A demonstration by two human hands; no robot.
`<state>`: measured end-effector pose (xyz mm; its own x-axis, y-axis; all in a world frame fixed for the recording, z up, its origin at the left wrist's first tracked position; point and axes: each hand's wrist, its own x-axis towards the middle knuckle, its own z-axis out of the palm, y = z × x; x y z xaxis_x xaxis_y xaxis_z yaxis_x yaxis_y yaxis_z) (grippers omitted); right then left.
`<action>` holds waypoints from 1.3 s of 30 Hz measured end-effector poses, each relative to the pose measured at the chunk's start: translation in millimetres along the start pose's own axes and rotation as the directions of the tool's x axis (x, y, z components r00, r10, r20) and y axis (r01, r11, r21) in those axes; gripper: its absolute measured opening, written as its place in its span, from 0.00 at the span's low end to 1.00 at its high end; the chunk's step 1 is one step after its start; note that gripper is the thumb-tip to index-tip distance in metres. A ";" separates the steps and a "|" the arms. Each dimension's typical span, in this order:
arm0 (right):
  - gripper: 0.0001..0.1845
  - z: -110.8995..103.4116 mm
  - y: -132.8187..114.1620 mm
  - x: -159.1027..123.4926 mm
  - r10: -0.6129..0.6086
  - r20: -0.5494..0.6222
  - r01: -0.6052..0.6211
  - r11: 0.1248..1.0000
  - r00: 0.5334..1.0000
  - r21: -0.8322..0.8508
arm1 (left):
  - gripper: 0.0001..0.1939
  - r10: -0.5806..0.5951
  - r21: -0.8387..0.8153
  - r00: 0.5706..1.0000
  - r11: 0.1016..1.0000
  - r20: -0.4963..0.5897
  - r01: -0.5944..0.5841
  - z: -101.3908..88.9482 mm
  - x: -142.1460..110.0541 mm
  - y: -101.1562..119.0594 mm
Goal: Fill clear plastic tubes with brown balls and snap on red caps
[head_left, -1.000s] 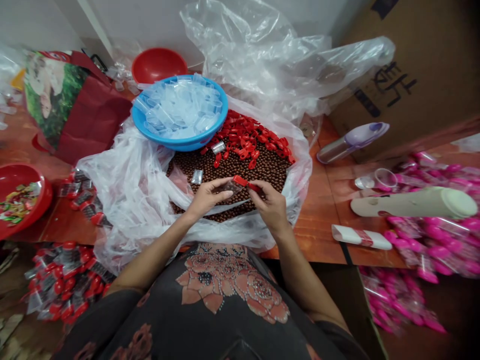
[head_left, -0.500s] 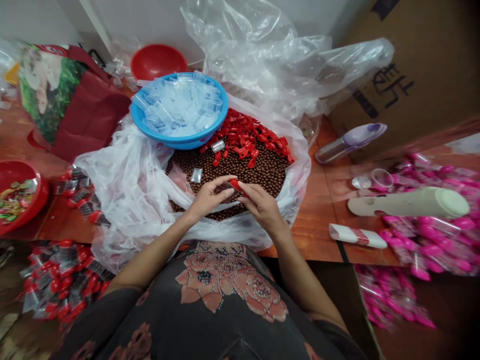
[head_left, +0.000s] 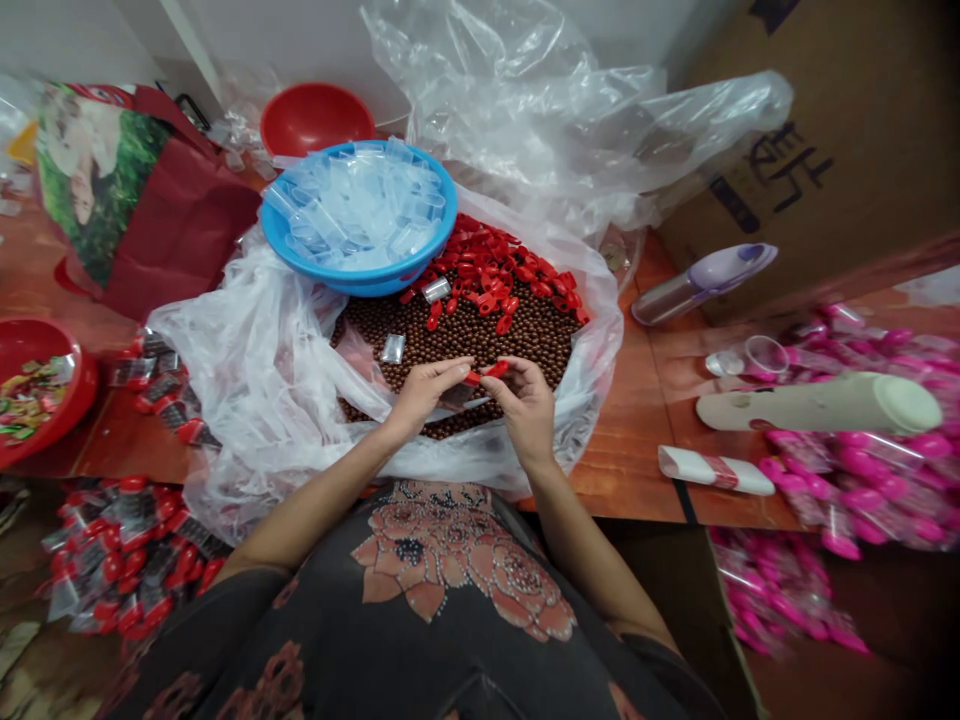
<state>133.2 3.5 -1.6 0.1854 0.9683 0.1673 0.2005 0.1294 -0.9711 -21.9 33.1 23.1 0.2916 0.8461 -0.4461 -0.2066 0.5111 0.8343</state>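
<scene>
Over the brown candy balls (head_left: 480, 336), my two hands meet with fingertips almost touching. My left hand (head_left: 421, 400) is closed in a pinch on a small clear plastic container (head_left: 456, 396), partly hidden by the fingers, with a bit of red at its end. Between the thumb and fingers of my right hand (head_left: 529, 412) is a red plastic cap (head_left: 496, 370). Behind them, more red caps (head_left: 487, 265) are heaped on the balls. Two small silvery packets (head_left: 393, 348) lie on the balls too. A white plastic bag (head_left: 277, 350) surrounds the pile.
A blue basin (head_left: 360, 282) holds many clear containers. Red bowls stand behind it and at far left (head_left: 82, 400). Filled red-capped containers (head_left: 120, 560) pile up at lower left. On the right are a purple-lidded bottle (head_left: 705, 280), a pale green cylinder (head_left: 817, 404) and pink-capped pieces (head_left: 870, 480).
My right hand has turned more upright, and the red cap in its fingers has shifted slightly right, apart from the left fingertips. My left hand has barely moved.
</scene>
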 end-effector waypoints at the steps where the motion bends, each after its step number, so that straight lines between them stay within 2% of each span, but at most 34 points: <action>1: 0.17 0.5 -1.0 0.7 -0.051 0.026 0.053 0.997 0.998 -0.063 | 0.24 0.001 -0.004 1.000 1.000 0.000 -0.001 1.0 0.4 -0.7; 3: 0.17 0.2 -4.5 2.0 -0.187 0.144 0.217 0.948 0.972 -0.234 | 0.24 0.016 -0.019 1.000 1.000 0.002 -0.016 2.1 1.4 -2.5; 5: 0.20 -0.8 -8.6 2.6 -0.287 0.308 0.392 0.844 0.907 -0.366 | 0.26 0.043 -0.029 0.998 0.999 -0.035 -0.044 1.6 2.7 -4.0; 7: 0.28 -1.6 -11.7 2.1 -0.326 0.415 0.502 0.744 0.849 -0.442 | 0.27 0.073 -0.020 0.993 0.997 -0.090 -0.075 0.3 3.5 -5.3; 10: 0.38 -1.8 -11.6 1.1 -0.318 0.470 0.556 0.618 0.823 -0.555 | 0.27 0.081 0.016 0.993 0.997 -0.082 -0.080 -0.6 2.6 -8.1; 13: 0.40 -1.9 -6.6 2.1 -0.308 0.489 0.574 0.533 0.816 -0.621 | 0.30 0.052 0.030 0.997 0.998 -0.051 -0.050 -0.1 -0.1 -10.3; 18: 0.34 -1.2 -1.6 5.1 -0.369 0.474 0.600 0.516 0.800 -0.611 | 0.32 0.015 0.003 1.000 1.000 0.015 -0.015 -3.6 -2.4 -5.3; 22: 0.37 1.1 -7.0 7.0 -0.314 0.494 0.584 0.495 0.810 -0.643 | 0.27 0.079 -0.049 0.995 0.996 0.061 -0.076 -7.1 -2.2 -5.0; 27: 0.35 3.2 -11.8 7.5 -0.278 0.559 0.617 0.481 0.781 -0.623 | 0.33 0.011 -0.070 0.998 0.997 -0.061 -0.015 -3.3 -5.8 -6.0; 30: 0.31 6.9 -11.6 6.5 -0.310 0.537 0.614 0.507 0.785 -0.605 | 0.35 0.029 -0.041 0.997 0.999 -0.070 -0.031 3.3 -8.4 -5.7; 33: 0.30 10.9 -11.1 6.9 -0.330 0.534 0.623 0.514 0.778 -0.590 | 0.32 0.032 0.006 0.997 0.999 -0.069 -0.031 9.3 -10.3 -6.7; 39: 0.26 17.7 -10.4 9.1 -0.372 0.573 0.679 0.486 0.730 -0.550 | 0.26 0.041 0.040 0.986 0.999 -0.159 -0.036 9.6 -15.7 -6.8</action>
<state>115.8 14.7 7.0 -0.4908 0.7812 0.3858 0.7524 0.6033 -0.2644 -16.1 14.9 27.5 0.1303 0.8799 -0.4570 -0.1797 0.4743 0.8619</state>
